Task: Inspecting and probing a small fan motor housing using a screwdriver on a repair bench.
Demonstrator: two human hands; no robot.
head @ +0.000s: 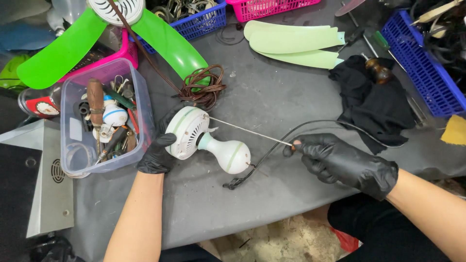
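Note:
A white fan motor housing (194,133) with a pale green band and a bulb-shaped rear (233,155) lies on its side on the dark grey table (272,97). My left hand (158,153), in a black glove, grips the round front of the housing. My right hand (340,160), also gloved, holds the handle end of a long thin screwdriver (247,132) whose tip reaches the housing. A black cable (272,148) runs from under the motor past my right hand.
A clear plastic box (104,114) of tools stands left of the motor. A green-bladed fan (116,29) and a brown wire coil (204,87) lie behind it. Pale green blades (296,43), a black cloth (376,104) and blue (427,63) and pink baskets (272,7) fill the back.

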